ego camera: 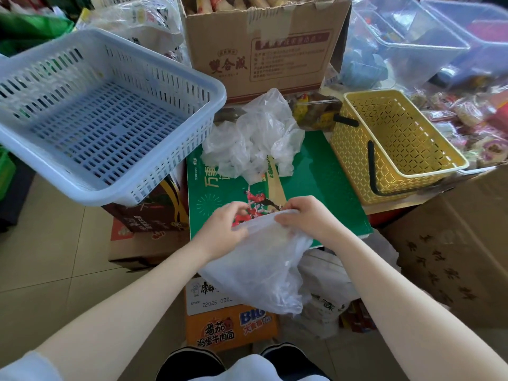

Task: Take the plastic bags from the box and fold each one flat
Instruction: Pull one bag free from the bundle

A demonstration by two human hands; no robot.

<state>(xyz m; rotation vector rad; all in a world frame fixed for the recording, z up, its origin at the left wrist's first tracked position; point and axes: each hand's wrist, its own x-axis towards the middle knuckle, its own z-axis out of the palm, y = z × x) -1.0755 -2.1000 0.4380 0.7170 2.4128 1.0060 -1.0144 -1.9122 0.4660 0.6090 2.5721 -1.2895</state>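
While both hands pinch its upper edge, the bag point(258, 262) hangs loose off the near end of the green box point(324, 171), most of it sagging below the box top toward the cartons on the floor. The left hand point(222, 224) grips the rim from the left with curled fingers. The right hand point(305, 215) holds the same rim from the right, thumb and fingers closed on the film. The two hands are close together, so the rim between them is bunched rather than stretched. By my reading the fold has not yet started; the bag is only being gathered and squared up.

Behind the hands, on the far part of the green box, lies a crumpled pile of bags point(255, 136) waiting their turn. I cannot tell how many are in it, since the clear film blurs together. A brown carton point(261, 50) stands just beyond the pile. A blue basket point(110, 111) sits to the left, and a yellow basket point(393, 144) to the right.

The main risk is the thin film itself. With the grip this narrow, the sides may stay twisted and any fold would trap air and wrinkles, giving a lumpy result. Because so much of the bag hangs off the edge, laying it down carelessly could let it slide off the box. A wide sweep forward might also drag the pile off the box.
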